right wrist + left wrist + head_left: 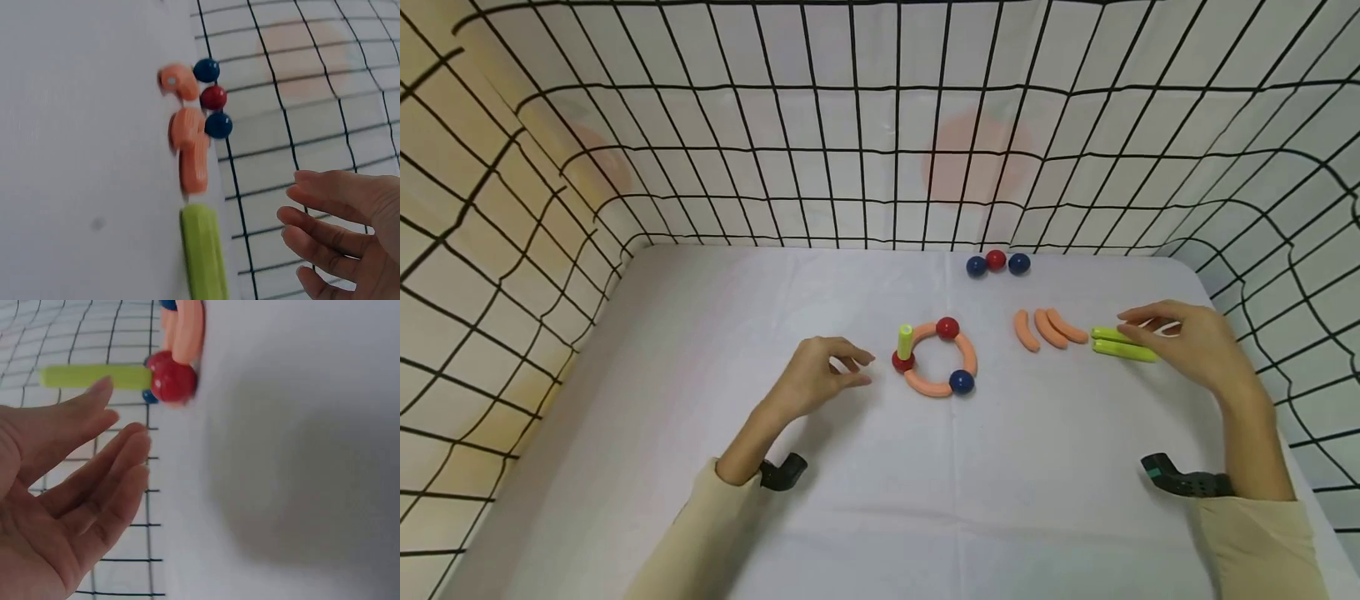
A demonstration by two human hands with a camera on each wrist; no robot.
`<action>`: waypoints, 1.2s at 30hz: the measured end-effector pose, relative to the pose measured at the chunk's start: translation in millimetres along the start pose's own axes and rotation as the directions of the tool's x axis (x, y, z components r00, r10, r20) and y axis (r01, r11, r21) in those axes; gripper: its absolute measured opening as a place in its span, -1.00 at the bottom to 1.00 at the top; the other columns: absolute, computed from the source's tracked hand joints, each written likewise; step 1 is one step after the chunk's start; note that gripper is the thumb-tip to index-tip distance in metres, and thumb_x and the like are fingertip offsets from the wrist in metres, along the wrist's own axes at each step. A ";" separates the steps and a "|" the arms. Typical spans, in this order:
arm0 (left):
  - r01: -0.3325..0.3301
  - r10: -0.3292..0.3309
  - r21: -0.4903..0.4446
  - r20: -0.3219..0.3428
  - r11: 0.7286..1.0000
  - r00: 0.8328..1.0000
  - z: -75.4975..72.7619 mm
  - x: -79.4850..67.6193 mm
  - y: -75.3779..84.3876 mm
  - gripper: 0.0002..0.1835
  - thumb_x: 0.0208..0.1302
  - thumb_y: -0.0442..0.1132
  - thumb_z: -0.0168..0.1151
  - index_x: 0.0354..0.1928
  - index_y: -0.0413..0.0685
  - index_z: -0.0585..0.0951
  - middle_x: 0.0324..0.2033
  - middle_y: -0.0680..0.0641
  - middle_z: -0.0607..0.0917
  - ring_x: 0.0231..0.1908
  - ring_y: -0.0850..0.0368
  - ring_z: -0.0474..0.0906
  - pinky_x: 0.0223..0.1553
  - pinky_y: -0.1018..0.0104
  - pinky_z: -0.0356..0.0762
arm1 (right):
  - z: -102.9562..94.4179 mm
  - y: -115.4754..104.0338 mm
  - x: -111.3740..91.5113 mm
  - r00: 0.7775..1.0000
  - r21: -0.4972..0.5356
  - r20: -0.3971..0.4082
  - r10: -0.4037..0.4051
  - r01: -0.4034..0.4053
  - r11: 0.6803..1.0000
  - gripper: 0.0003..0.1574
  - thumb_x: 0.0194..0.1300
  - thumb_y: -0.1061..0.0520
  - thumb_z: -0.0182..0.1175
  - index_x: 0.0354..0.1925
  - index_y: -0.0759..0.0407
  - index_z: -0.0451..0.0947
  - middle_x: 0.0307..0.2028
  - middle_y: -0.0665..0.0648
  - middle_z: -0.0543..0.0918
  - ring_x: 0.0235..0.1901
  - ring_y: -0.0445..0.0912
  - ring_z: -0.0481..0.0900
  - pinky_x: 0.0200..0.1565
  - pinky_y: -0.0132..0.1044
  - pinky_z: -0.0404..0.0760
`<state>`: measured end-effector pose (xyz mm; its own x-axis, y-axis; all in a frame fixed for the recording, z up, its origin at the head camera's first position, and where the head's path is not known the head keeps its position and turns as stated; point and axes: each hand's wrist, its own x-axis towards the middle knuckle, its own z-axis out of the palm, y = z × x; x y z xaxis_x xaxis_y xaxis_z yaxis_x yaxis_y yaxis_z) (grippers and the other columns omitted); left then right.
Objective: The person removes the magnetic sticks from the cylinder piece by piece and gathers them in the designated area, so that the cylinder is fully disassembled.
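My left hand (818, 373) hovers just left of a ring built from curved orange pieces (929, 387) joined by balls, its thumb and fingers parted around nothing. Two of those balls are red (947, 327) and one is blue (962, 382). Upright on the ring's left red ball (174, 380) stands a light-green rod (906, 342). My right hand (1189, 343) is over two more light-green rods (1124, 350) lying side by side at the right. In the right wrist view its fingers (325, 247) are loosely bent and hold nothing, apart from the near rod (205, 253).
Three loose curved orange pieces (1050, 328) lie between the ring and the rods. At the back edge sit two blue balls (1018, 264) with a red ball (996, 261) between them. Black wire mesh (857, 150) fences the white table (850, 517) at the back and sides.
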<state>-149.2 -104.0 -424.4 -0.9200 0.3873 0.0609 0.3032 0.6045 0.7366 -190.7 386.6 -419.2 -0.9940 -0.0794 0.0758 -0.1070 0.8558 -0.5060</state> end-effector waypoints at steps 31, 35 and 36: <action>0.019 -0.018 -0.192 0.011 0.981 1.000 34.9 46.2 -19.3 -0.69 0.14 -0.39 0.55 -0.05 -0.29 0.79 -0.16 -0.24 0.84 -0.18 -0.04 0.81 -0.12 0.27 0.79 | 108.4 -214.6 7.4 0.812 0.324 0.155 -0.563 0.496 0.805 -0.57 0.39 0.20 0.34 0.21 0.13 0.65 0.07 0.08 0.69 -0.19 -0.14 0.68 -0.19 -0.20 0.76; 0.029 -0.030 -0.191 -0.001 0.981 1.000 37.1 47.1 -18.2 -0.67 0.12 -0.38 0.56 -0.03 -0.27 0.79 -0.15 -0.23 0.84 -0.21 -0.02 0.80 -0.15 0.30 0.79 | 108.6 -212.0 7.7 0.817 0.333 0.159 -0.554 0.484 0.809 -0.72 0.36 0.26 0.35 0.04 0.21 0.71 -0.08 0.07 0.78 -0.19 -0.12 0.70 -0.15 -0.16 0.77; 0.030 -0.031 -0.193 -0.004 0.981 1.000 37.8 47.5 -18.1 -0.66 0.12 -0.38 0.56 -0.03 -0.27 0.79 -0.16 -0.23 0.84 -0.21 -0.02 0.80 -0.15 0.31 0.79 | 108.4 -211.5 7.8 0.819 0.336 0.166 -0.549 0.476 0.813 -0.74 0.36 0.27 0.36 0.02 0.21 0.72 -0.09 0.07 0.79 -0.18 -0.11 0.71 -0.14 -0.17 0.77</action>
<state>-189.0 -70.3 -460.2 -0.9300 0.3654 0.0408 0.2222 0.4701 0.8542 -178.5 149.6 -404.7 -0.7598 -0.6196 0.1970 -0.5685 0.4861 -0.6637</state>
